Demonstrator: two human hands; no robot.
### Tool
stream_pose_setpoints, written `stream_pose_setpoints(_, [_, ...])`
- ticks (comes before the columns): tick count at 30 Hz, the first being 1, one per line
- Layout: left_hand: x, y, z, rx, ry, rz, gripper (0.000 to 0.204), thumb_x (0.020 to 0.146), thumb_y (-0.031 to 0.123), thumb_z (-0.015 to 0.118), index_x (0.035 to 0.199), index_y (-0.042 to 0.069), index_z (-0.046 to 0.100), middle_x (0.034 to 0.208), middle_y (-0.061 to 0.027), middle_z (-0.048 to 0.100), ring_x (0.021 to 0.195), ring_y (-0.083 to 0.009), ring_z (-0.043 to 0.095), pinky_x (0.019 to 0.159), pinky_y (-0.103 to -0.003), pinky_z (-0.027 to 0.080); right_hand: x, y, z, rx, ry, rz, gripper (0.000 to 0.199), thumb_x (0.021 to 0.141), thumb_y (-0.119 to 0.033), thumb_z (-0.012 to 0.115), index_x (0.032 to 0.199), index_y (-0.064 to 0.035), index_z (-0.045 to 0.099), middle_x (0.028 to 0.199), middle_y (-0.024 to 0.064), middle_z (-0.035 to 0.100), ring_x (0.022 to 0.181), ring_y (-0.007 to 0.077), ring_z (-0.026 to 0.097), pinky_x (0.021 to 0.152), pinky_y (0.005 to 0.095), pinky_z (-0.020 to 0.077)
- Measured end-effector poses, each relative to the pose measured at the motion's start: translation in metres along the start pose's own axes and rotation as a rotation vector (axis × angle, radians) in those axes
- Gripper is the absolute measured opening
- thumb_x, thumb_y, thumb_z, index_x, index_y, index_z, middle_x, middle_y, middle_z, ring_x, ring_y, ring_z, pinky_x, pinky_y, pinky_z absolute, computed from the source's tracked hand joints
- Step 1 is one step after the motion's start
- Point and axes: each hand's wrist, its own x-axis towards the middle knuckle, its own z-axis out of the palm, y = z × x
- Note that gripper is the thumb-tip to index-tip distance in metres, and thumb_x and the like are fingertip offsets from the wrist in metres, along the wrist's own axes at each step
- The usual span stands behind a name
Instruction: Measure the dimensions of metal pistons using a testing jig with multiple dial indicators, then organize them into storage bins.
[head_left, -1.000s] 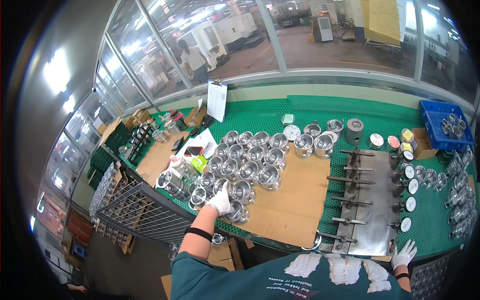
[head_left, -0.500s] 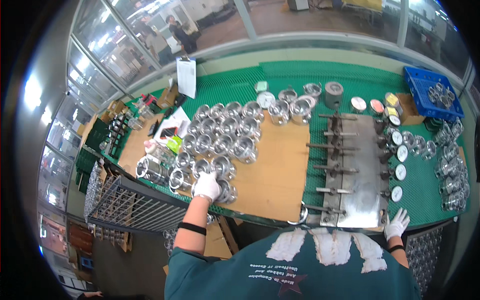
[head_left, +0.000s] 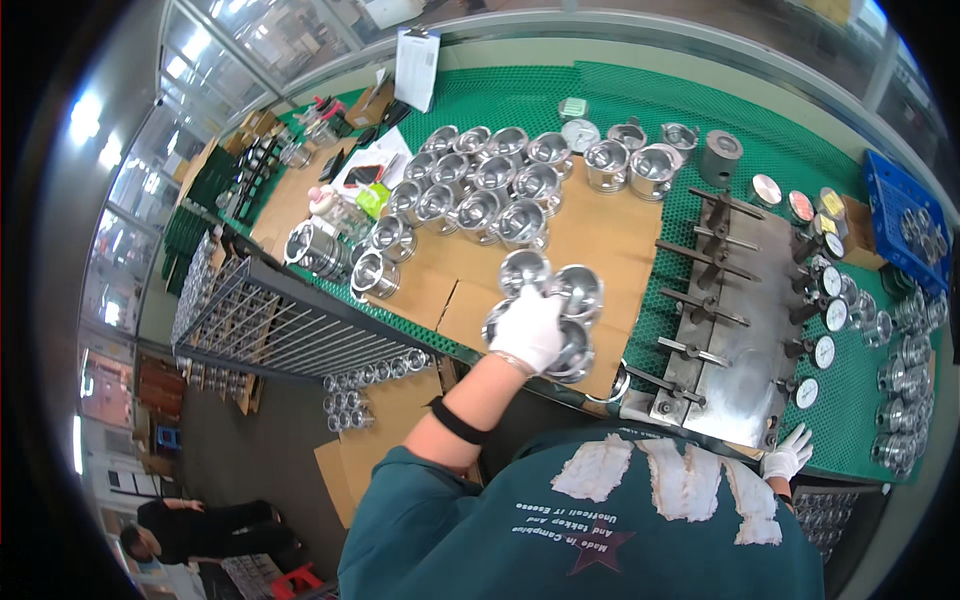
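A long workbench [head_left: 620, 95] covered in green mesh matting curves across the upper and right part of the frame. On it, in the middle, lies a brown cardboard sheet [head_left: 600, 225]. To the right of the sheet sits a grey metal gauge fixture [head_left: 735, 340] with rods on its face and round dial gauges along its right edge. A blue crate [head_left: 900, 215] holding metal parts stands at the far right. A wire rack [head_left: 270, 325] hangs off the bench edge at left centre.

A large group of shiny metal pistons [head_left: 480, 185] stands on the cardboard, in rows toward the upper middle. Just below them, at the centre of the frame, is a small cluster of pistons [head_left: 565, 305] near the bench's front edge. The gloved left hand [head_left: 530, 328] lies over this cluster, fingers spread and gripping one of them. The gloved right hand [head_left: 790, 455] rests loosely, grasping nothing, on the bench edge at the lower right, just below the fixture.
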Motion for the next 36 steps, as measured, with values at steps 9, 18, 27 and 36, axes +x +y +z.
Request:
stream_pose_setpoints(9, [0.011, 0.034, 0.016, -0.099, 0.032, 0.015, 0.033, 0.089, 0.014, 0.055, 0.121, 0.007, 0.06, 0.116, -0.0254, 0.055, 0.098, -0.0398, 0.064, 0.083, -0.049, 0.053, 0.022, 0.003, 0.046, -0.002, 0.109, 0.033, 0.109, 0.078, -0.026, 0.077, 0.159, -0.0153, 0.005, 0.163, 0.0132, 0.018, 0.141, 0.0443, 0.031, 0.12, 0.0505, 0.0268])
stream_pose_setpoints(18, [-0.024, -0.087, -0.058, -0.136, 0.303, 0.014, 0.061, 0.08, 0.028, 0.071, 0.134, 0.01, 0.051, 0.129, -0.0176, 0.055, 0.11, -0.0379, 0.059, 0.095, -0.046, 0.049, 0.033, 0.052, 0.082, 0.141, 0.26, -0.075, 0.084, 0.081, -0.031, 0.069, 0.152, -0.011, 0.028, 0.152, 0.0214, 0.037, 0.135, 0.0449, 0.041, 0.113, 0.0517, 0.0345])
stream_pose_setpoints(27, [0.001, -0.295, -0.096, 0.06, 0.27, -0.134, 0.071, 0.078, 0.023, 0.072, 0.141, 0.008, 0.045, 0.134, -0.0173, 0.052, 0.094, -0.0354, 0.066, 0.078, -0.047, 0.055, -0.062, -0.005, 0.032, 0.177, 0.06, -0.084, 0.088, 0.092, -0.062, 0.052, 0.143, 0.0087, 0.039, 0.146, 0.0337, 0.04, 0.137, 0.0507, 0.032, 0.116, 0.0509, 0.0321])
stream_pose_setpoints(36, [0.033, -0.339, -0.075, -0.169, 0.135, 0.011, 0.068, 0.084, 0.019, 0.06, 0.147, 0.006, 0.037, 0.111, -0.0188, 0.059, 0.077, -0.0318, 0.067, 0.065, -0.048, 0.054, -0.061, -0.167, -0.075, 0.07, 0.101, -0.344, 0.084, 0.091, -0.058, 0.053, 0.143, 0.007, 0.04, 0.145, 0.0324, 0.041, 0.135, 0.0499, 0.034, 0.115, 0.0506, 0.0333])
